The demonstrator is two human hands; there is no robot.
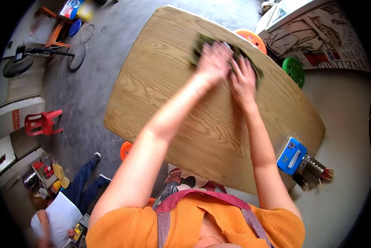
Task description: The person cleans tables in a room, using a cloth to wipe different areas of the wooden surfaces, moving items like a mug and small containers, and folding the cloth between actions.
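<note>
A dark green cloth [202, 47] lies bunched on the wood-grain table [165, 78], near its far edge. My left hand [215, 64] presses flat on the cloth, its fingers stretched forward and somewhat blurred. Just to its right, my right hand [243, 80] rests with fingers spread, the fingertips on the cloth. Both arms reach far out across the tabletop. Part of the cloth is hidden under the hands.
A blue tissue pack [292, 156] and a metal holder with sticks [311, 167] stand at the table's right corner. Orange [251, 39] and green [293, 71] stools sit beyond the edge. A red chair [43, 122] and another person [61, 215] are at left.
</note>
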